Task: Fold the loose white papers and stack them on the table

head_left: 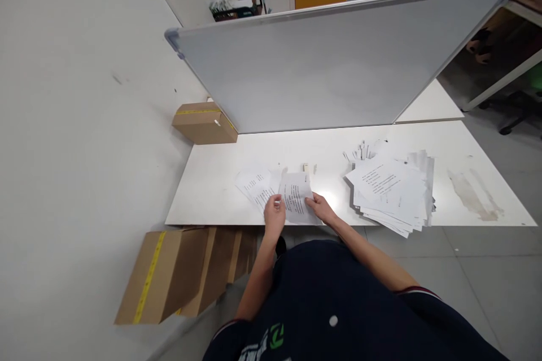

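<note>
A printed sheet of paper [296, 194] is held up over the front edge of the white table. My right hand [322, 208] pinches its right edge, thumb on the front. At the sheet's left edge is my left hand [275, 215], its fingers curled closed against the paper; the exact grip is partly hidden. Just to the left, several printed sheets [254, 181] lie fanned out on the table, partly behind that hand. A larger, untidy stack of printed papers [387, 189] lies to the right of my right hand. Beyond the held sheet sits a small beige block [305, 167].
A large whiteboard [322, 67] stands along the back of the white table [212, 192]. One cardboard box [205, 127] is at the back left corner; more cardboard boxes [158, 276] stand on the floor to the left. A grey stain [474, 194] marks the table's right end.
</note>
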### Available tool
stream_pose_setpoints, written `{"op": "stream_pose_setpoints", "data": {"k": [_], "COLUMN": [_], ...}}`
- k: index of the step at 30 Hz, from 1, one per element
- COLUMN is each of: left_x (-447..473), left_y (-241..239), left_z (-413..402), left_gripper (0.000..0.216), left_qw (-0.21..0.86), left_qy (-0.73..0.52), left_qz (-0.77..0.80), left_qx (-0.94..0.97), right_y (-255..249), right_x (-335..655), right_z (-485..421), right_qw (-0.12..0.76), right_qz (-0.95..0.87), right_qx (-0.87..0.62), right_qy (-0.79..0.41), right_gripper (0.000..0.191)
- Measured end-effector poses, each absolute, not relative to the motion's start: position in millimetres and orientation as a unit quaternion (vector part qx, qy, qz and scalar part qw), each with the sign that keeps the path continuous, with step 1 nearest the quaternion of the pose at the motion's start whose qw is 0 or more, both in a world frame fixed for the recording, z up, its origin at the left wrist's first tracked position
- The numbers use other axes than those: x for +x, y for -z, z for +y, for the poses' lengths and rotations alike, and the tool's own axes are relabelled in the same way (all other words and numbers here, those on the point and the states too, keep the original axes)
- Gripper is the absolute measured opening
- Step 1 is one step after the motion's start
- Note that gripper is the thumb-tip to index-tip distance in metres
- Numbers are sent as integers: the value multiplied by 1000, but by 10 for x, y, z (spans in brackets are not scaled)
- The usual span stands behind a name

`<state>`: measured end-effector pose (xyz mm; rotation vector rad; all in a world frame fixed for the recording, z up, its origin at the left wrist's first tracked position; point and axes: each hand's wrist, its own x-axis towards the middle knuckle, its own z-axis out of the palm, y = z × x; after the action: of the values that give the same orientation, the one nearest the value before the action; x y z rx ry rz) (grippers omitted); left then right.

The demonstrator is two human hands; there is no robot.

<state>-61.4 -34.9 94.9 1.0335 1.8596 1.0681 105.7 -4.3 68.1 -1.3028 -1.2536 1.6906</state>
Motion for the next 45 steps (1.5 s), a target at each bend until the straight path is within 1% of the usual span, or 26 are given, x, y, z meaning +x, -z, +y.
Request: {"op": "stream_pose_setpoints", "data": {"k": [1, 2, 4, 6, 8, 11, 13, 17, 22, 25, 27, 30, 32, 37, 40, 42, 44, 45], "left_x": [-694, -766, -865, -888, -843, -704, -603, -434, -313, -292, -290, -293, -294, -285, -289, -318, -375, -409], "left_y": [-931, -915, -894, -886, -888, -894, -891, -838, -701, -669, -675, -687, -684, -625, -608, -632, -686, -717], "left_z": [-320, -290, -239, -210, -204, -220, -230, -230, -213, -209, -206, -202, -199, -175, -148, -141, -152, -166], "left_gripper": [35, 43, 56, 61, 54, 28, 19, 21, 21, 19, 22, 31, 32, 18, 15, 22, 37, 45], "left_qw": [353, 357, 425, 492, 510, 473, 448, 430, 470, 462, 448, 445, 439, 413, 423, 424, 406, 389], "left_qy": [-432, -447, -468, -486, -502, -513, -518, -537, -516, -507, -512, -514, -510, -486, -475, -491, -517, -525], "left_qz": [739, 741, 707, 653, 618, 623, 629, 612, 606, 616, 619, 620, 621, 647, 654, 645, 640, 642], "left_qx": [378, 352, 317, 308, 325, 353, 366, 389, 380, 387, 392, 390, 402, 418, 410, 404, 398, 401], "right_y": [-701, -726, -777, -808, -813, -791, -763, -629, -347, -268, -272, -327, -374, -405, -408, -499, -698, -830], "right_x": [1077, 1094, 1127, 1163, 1205, 1277, 1321, 1375, 1382, 1380, 1382, 1386, 1385, 1370, 1395, 1446, 1515, 1547], "right_z": [-37, -32, -23, -16, -10, -7, -7, -1, 17, 20, 18, 15, 13, 14, 43, 79, 116, 129], "right_qw": [330, 333, 341, 352, 359, 364, 372, 395, 402, 404, 404, 389, 381, 371, 338, 304, 250, 210], "right_qz": [-489, -502, -527, -541, -546, -536, -523, -496, -437, -440, -454, -482, -506, -557, -580, -621, -692, -731], "right_qx": [-492, -486, -464, -439, -429, -451, -470, -494, -526, -531, -531, -536, -533, -513, -536, -547, -548, -546], "right_qy": [-640, -634, -625, -625, -624, -614, -606, -595, -609, -601, -590, -574, -562, -538, -512, -471, -398, -351], "right_gripper": [36, 36, 36, 34, 33, 33, 34, 35, 33, 32, 31, 26, 24, 24, 24, 23, 22, 23]}}
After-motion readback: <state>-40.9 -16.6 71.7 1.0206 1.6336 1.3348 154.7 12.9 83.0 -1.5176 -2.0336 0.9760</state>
